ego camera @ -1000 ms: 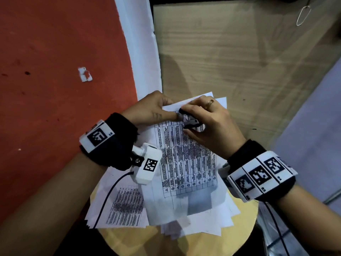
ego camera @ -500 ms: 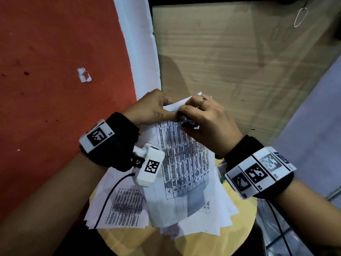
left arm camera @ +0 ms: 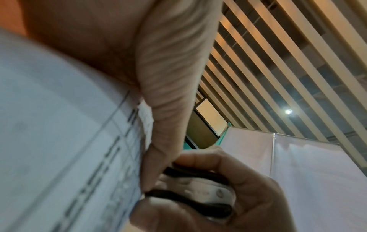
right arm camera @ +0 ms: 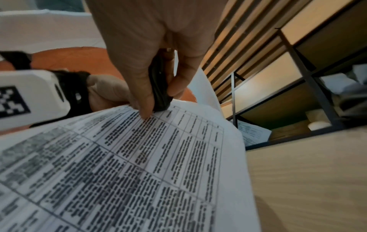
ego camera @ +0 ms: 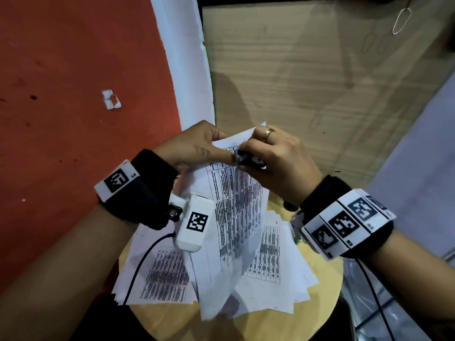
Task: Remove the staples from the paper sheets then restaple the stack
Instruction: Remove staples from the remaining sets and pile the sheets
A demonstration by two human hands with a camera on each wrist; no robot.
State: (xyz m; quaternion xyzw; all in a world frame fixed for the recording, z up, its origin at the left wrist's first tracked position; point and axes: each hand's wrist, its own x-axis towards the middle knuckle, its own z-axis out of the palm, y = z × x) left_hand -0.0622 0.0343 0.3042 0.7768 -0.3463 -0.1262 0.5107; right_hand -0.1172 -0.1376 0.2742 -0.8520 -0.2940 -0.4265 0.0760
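Note:
A stapled set of printed sheets [ego camera: 236, 205] is lifted off the round stool, its lower end hanging down. My left hand [ego camera: 197, 148] pinches its top left corner, thumb on the printed side [left arm camera: 164, 125]. My right hand [ego camera: 275, 158] grips a small black staple remover [ego camera: 251, 159] and presses it against the top edge of the sheets, right beside the left thumb. In the right wrist view the remover [right arm camera: 158, 87] sits between thumb and fingers, its tip on the paper [right arm camera: 139, 157]. In the left wrist view its black and metal body [left arm camera: 194, 188] shows. The staple itself is hidden.
More loose printed sheets [ego camera: 167, 276] lie spread on the round wooden stool [ego camera: 320, 306]. Behind are a wooden panel [ego camera: 295, 82] and an orange-red floor [ego camera: 73, 94] with a small scrap of paper [ego camera: 111, 99]. A shelving unit [right arm camera: 298, 78] stands to the right.
Both hands have lifted the stapled set up and tilted it, so its lower end now hangs free. The staple remover stays at the top corner.

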